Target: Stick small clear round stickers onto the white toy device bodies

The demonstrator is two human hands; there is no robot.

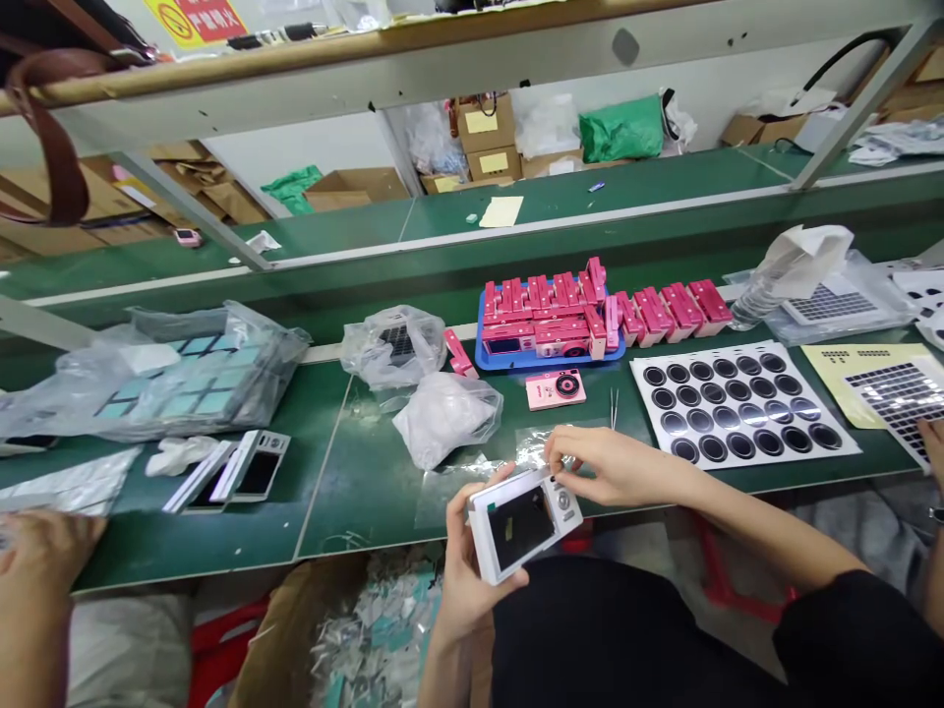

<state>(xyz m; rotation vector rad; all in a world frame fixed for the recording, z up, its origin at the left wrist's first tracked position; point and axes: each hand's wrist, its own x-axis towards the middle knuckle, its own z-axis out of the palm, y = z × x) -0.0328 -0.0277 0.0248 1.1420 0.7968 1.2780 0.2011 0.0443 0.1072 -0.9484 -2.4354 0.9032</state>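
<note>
My left hand (472, 565) holds a white digital camera (520, 521) from below, with its dark rear screen facing up. The fingertips of my right hand (612, 467) pinch at the camera's upper edge, though anything small between them is hidden. Just beyond the hands, a clear plastic film (461, 492) lies on the green bench (354, 501). A pair of metal tweezers (614, 408) stands out beyond my right hand, and a pink camera (556, 389) lies further back.
A blue tray (550, 359) holds several pink cameras, with more in a row beside it. To the right lies a sheet of black rings (737, 403). Plastic bags (446, 418) sit on the bench. A co-worker's hand (40, 560) shows at the left edge, another (933, 442) at the right.
</note>
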